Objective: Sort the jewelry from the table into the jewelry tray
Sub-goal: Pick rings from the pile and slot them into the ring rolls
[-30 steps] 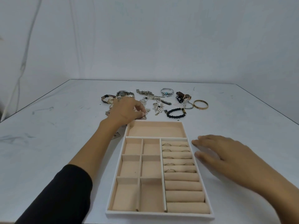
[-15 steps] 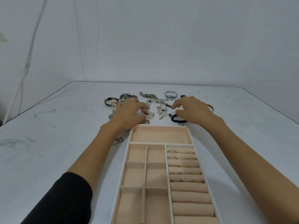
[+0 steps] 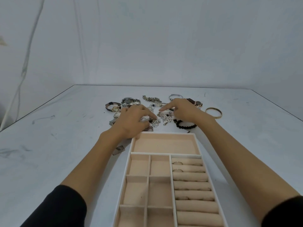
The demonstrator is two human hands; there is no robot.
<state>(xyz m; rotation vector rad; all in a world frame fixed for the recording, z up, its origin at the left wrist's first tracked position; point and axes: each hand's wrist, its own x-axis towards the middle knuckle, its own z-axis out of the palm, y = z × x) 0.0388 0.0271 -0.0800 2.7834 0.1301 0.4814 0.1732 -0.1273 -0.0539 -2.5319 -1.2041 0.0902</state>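
The cream jewelry tray point(image 3: 165, 133) lies near me, with rings point(image 3: 177, 163) tucked into its roll section on the right. Beyond its far edge is the jewelry pile. My left hand point(image 3: 134, 120) rests on the pile, fingertips pinched on a silver chain point(image 3: 156, 122). My right hand point(image 3: 185, 111) hovers over the pile with its index finger stretched left above a silver charm cluster point(image 3: 166, 118). A black bead bracelet point(image 3: 185, 125) lies just under my right wrist.
Watches point(image 3: 113, 107) lie at the left of the pile, a gold bangle point(image 3: 214, 112) at the right, a silver bangle point(image 3: 176, 95) and a long chain point(image 3: 151, 99) at the back. A small dark piece point(image 3: 118, 150) lies beside the tray's left wall.
My right hand came from beside the tray up to the jewelry pile, and its index finger now points left. My left hand stayed on the chain. The view has tilted closer.
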